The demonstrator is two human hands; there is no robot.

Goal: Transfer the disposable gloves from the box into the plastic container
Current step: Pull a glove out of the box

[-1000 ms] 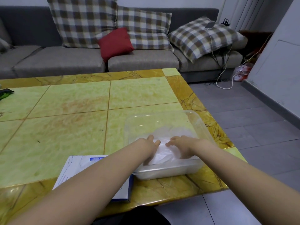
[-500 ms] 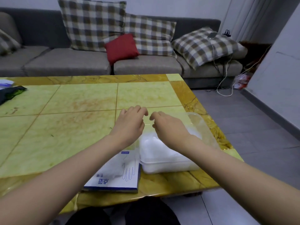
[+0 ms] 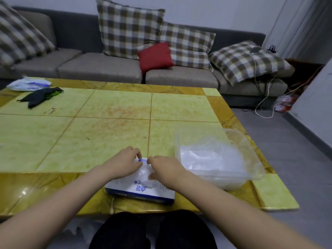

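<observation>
Left hand (image 3: 124,162) and right hand (image 3: 166,170) are both set on top of the box (image 3: 142,190), fingertips nearly meeting over its opening. Fingers of both are curled downward. Whether anything is actually pinched cannot be told, since the tips are hidden against the box top. A bit of white film (image 3: 148,182) is seen poking out of the opening just under the right thumb and is judged to be glove material. The box is laid flat at the near edge of the table (image 3: 107,132), just beside the container (image 3: 251,146) on the person's right; contact between the two cannot be confirmed. The container is open, no lid is seen, and a loose pile of gloves (image 3: 206,159) is already held in it, spread over most of the floor and kept well below the rim. Progress is judged as partly done: a fair batch is transferred and the next one is being reached for. What is left in the box cannot be seen, so the remaining amount is unknown. To be done: another bunch gripped, lifted clear, carried right and dropped in, repeated until the box is emptied. A dark cloth (image 3: 41,96) and a white bag (image 3: 28,84) are seen at the table's far left, well apart from the work.
</observation>
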